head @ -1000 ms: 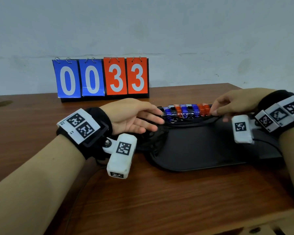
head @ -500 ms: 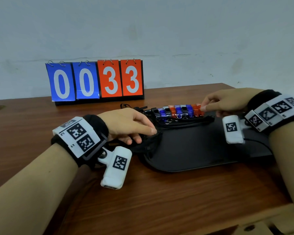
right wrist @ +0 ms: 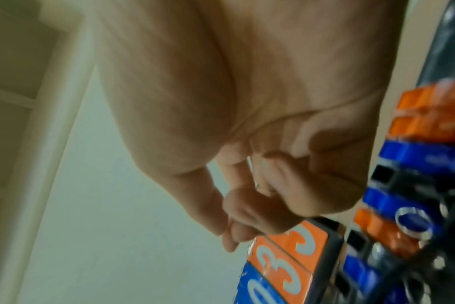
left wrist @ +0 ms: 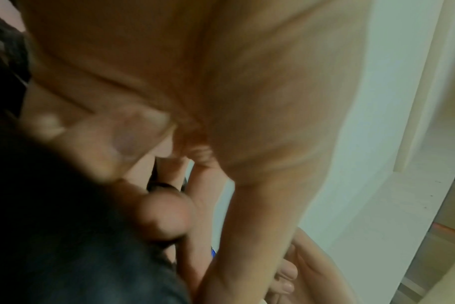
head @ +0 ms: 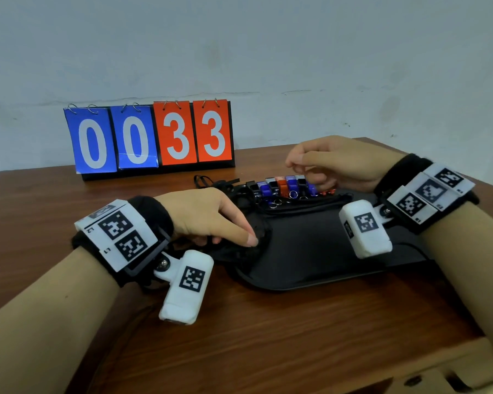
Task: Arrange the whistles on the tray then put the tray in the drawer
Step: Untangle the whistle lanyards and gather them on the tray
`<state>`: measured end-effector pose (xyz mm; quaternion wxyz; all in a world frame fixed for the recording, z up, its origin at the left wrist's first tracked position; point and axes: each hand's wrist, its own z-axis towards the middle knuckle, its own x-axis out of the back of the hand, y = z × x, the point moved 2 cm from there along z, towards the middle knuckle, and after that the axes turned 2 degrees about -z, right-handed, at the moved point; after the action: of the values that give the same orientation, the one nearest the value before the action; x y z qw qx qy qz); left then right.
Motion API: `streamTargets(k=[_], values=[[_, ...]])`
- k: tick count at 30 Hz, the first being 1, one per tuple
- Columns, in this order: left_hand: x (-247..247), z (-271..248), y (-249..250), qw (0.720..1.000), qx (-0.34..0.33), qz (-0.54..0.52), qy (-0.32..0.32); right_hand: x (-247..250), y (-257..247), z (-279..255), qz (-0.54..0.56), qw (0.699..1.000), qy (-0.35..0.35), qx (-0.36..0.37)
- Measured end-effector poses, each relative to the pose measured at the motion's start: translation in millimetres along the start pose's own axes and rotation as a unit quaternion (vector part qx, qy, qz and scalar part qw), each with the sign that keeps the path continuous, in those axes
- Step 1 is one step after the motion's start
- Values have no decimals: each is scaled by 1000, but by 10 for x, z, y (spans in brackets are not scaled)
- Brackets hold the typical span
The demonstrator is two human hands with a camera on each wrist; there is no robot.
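A black tray (head: pixel 310 251) lies on the wooden table (head: pixel 268 336). Several blue, orange and black whistles (head: pixel 285 186) stand in a row along its far edge, also seen in the right wrist view (right wrist: pixel 416 160). My left hand (head: pixel 239 240) grips the tray's left end, thumb on top and fingers curled under; in the left wrist view the curled fingers (left wrist: pixel 166 214) lie against the dark tray (left wrist: pixel 65 236). My right hand (head: pixel 299 169) hovers just above the right part of the whistle row with fingers curled, thumb near the index tip (right wrist: pixel 237 226), holding nothing.
A flip scoreboard (head: pixel 151 137) reading 0033 stands at the back by the wall. Black cords (head: pixel 208 180) lie just beyond the tray's far left corner. A lighter wooden part (head: pixel 439 373) shows under the table's front edge at the lower right.
My left hand drew back from the whistle row and closed on the tray's left end. My right hand lifted off the row's right end and curled above it.
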<state>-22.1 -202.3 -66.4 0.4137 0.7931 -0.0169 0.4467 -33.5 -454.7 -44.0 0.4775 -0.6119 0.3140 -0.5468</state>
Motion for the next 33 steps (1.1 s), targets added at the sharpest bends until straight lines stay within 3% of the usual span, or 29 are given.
streamTargets(k=[5,10,18,23,33], values=[[4,9,-30,1000,-14,-13,13,-219,13,-1,53,994,-95,-9],[47,-12,-45,992,-65,-102,29,-280,53,-15,54,981,-179,-58],[6,22,-44,967,-83,-231,64,-290,104,16,48,976,-184,-110],[1,66,-106,961,-53,-262,76,-287,129,12,38,971,-213,-104],[-53,39,-72,947,-71,-312,36,-292,137,12,38,974,-196,-102]])
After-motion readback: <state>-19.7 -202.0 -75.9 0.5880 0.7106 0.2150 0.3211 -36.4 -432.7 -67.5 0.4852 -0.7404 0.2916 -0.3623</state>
